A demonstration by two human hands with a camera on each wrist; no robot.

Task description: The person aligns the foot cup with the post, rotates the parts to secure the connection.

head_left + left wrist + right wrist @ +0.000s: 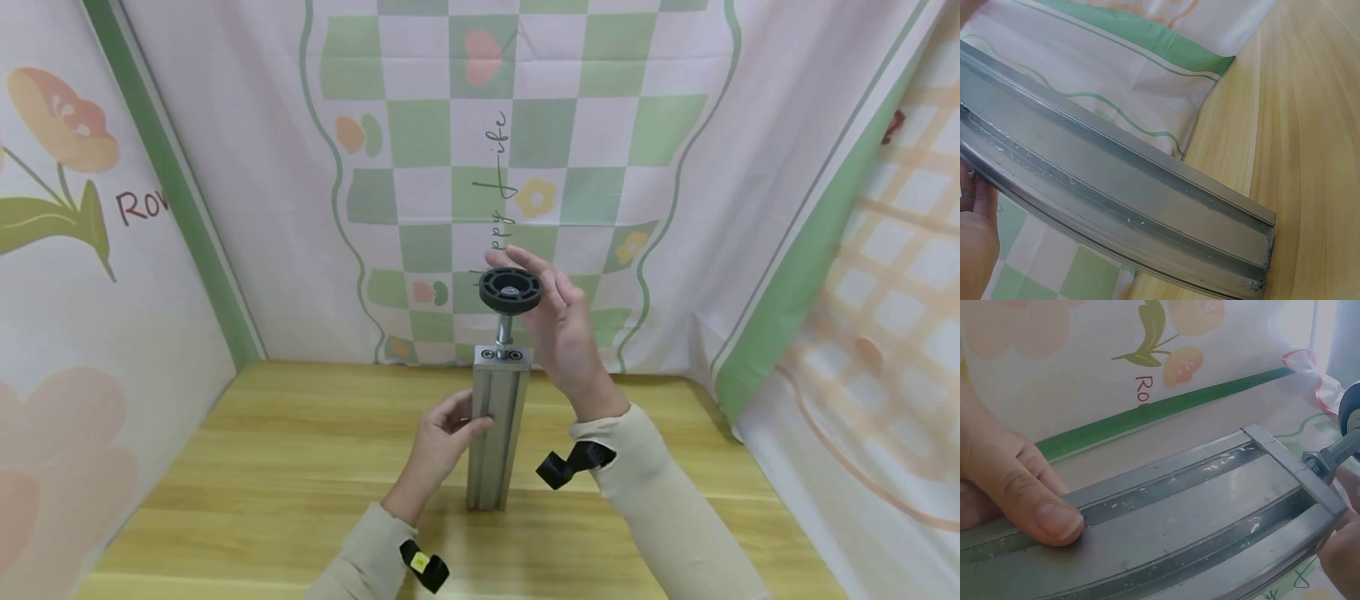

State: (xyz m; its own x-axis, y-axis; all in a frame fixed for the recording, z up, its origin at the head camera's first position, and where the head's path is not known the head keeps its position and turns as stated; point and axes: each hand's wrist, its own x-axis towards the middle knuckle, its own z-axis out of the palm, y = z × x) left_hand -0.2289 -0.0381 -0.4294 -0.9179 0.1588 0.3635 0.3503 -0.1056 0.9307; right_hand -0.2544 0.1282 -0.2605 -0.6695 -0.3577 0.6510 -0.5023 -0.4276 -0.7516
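A grey slotted aluminium profile [489, 442] stands upright on the wooden table, its lower end on the tabletop. On its top sits an end plate [481, 364] with screws, from which a threaded rod [504, 329] rises to a round black levelling foot [492, 302]. My left hand [441, 440] grips the profile at mid-height; in the right wrist view its thumb [1054, 515] presses the slotted face. Beside and behind the foot is my right hand [564, 346], fingers mostly extended. Whether those fingers touch the foot I cannot tell.
The wooden table [300, 467] runs back to a hanging checked cloth [412, 200]. Printed cloths also hang at the left [75, 333] and right [885, 333]. Each wrist carries a small black mount, one on the left sleeve [363, 554], one on the right sleeve [660, 492].
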